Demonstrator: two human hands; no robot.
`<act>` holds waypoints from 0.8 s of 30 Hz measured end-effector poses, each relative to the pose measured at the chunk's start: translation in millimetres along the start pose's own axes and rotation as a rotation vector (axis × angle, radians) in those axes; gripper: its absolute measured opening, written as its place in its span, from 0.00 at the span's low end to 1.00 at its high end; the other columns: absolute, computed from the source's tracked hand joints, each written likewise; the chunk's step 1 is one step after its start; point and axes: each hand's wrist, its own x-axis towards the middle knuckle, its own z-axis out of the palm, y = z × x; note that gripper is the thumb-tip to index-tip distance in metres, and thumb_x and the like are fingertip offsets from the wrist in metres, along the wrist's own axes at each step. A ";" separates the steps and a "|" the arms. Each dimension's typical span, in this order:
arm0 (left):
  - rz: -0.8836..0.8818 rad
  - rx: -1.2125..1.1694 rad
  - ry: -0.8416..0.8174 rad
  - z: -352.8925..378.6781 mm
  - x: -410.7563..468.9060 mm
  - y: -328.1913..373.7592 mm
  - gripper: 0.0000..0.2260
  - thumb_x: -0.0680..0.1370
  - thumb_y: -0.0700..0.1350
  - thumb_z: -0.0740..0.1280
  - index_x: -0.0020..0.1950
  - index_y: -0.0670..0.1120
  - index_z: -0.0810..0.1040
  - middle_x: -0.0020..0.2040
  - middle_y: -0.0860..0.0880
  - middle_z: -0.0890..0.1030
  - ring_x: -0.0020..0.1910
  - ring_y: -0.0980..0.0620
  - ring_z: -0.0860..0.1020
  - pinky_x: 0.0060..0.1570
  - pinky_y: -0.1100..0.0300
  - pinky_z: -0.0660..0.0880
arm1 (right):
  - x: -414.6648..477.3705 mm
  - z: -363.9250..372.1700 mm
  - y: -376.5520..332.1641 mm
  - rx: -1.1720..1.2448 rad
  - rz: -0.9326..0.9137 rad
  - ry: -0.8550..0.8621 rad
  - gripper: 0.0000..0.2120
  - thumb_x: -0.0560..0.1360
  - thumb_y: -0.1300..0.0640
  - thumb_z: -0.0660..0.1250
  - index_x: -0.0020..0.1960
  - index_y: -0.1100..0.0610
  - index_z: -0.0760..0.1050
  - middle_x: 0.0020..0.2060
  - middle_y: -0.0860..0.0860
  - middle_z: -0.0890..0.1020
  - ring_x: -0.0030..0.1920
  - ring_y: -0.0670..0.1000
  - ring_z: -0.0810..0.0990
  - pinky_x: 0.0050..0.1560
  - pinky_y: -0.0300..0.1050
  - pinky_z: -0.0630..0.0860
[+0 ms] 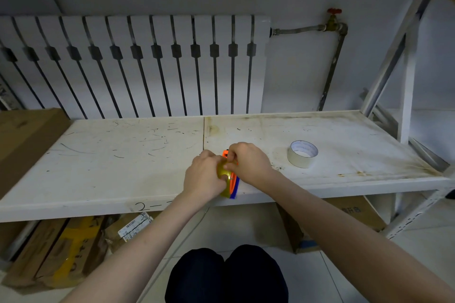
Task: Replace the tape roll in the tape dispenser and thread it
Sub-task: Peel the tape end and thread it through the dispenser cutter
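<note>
An orange and blue tape dispenser [233,186] lies at the front edge of the white shelf [123,155], between my two hands. A yellowish clear tape roll [223,172] sits in it. My left hand [203,176] wraps around the roll and the dispenser from the left. From the right, my right hand [248,162] pinches at the top of the roll with its fingertips; the tape end itself is hidden under the fingers. A second, white tape roll [302,154] lies flat on the shelf, apart to the right.
A white radiator [138,64] stands behind the shelf, with a pipe and red valve [334,11] to its right. Cardboard boxes [61,248] lie under the shelf and at the left. A metal rack upright [408,76] rises at the right. My knees [226,275] are below.
</note>
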 end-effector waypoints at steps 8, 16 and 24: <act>-0.020 0.081 -0.278 -20.8 23.9 11.9 0.28 0.63 0.50 0.76 0.59 0.46 0.71 0.54 0.47 0.70 0.50 0.47 0.74 0.48 0.53 0.76 | 13.5 1.5 -4.2 0.034 0.124 -0.150 0.14 0.73 0.53 0.68 0.51 0.57 0.66 0.42 0.54 0.75 0.42 0.53 0.76 0.33 0.41 0.70; -0.041 0.172 -0.314 -18.1 33.9 16.9 0.32 0.58 0.51 0.80 0.55 0.47 0.69 0.52 0.47 0.71 0.46 0.48 0.72 0.44 0.52 0.75 | 16.0 -3.8 -4.8 0.028 0.071 -0.238 0.14 0.72 0.56 0.69 0.53 0.59 0.68 0.44 0.54 0.74 0.45 0.54 0.74 0.37 0.44 0.69; -0.085 0.135 -0.267 -11.8 30.8 15.6 0.33 0.57 0.51 0.81 0.57 0.47 0.70 0.52 0.48 0.73 0.47 0.48 0.73 0.45 0.53 0.75 | 12.1 -7.8 -14.8 -0.119 -0.010 -0.226 0.13 0.72 0.60 0.67 0.55 0.61 0.70 0.44 0.55 0.72 0.44 0.54 0.72 0.41 0.46 0.69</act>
